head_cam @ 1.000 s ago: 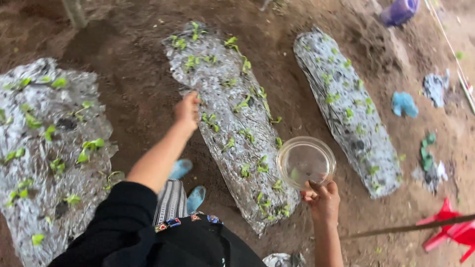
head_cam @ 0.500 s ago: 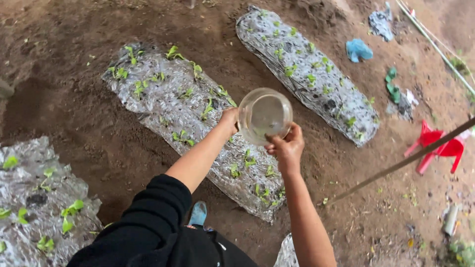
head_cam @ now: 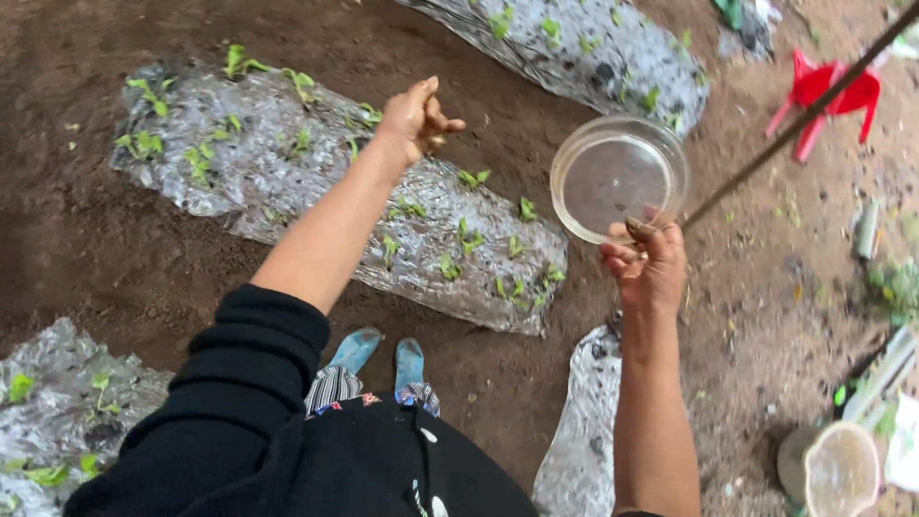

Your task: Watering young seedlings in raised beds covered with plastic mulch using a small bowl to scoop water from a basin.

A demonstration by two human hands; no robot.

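Seen from above, a person stands on bare brown soil among low planting beds wrapped in silvery plastic. At the lower left corner of the ground in view, part of one silver-covered bed (head_cam: 57,412) shows a few green seedlings poking through holes. The left arm, in a black sleeve (head_cam: 230,402), stretches forward over a second, longer silver-covered bed (head_cam: 316,191) that runs across the middle of the ground and carries many small green seedlings (head_cam: 469,235). The left hand (head_cam: 414,120) hangs above the far edge of this bed with its fingers curled loosely inward and pinched together; whether anything sits between the fingertips cannot be told. Below, near the body, two blue shoes (head_cam: 383,352) stand on the soil just beside the near edge of that bed. Further right, the bare right hand (head_cam: 646,268) is clamped on the near rim of a clear round plastic bowl (head_cam: 617,177), held up in the air over the soil to the right of the middle bed. A thin brown stick (head_cam: 795,120) slants behind the bowl towards the upper right corner, past a red plastic stool (head_cam: 828,91). A third silver bed (head_cam: 574,43) lies along the top edge. A whitish bucket (head_cam: 840,471) sits at the lower right corner.
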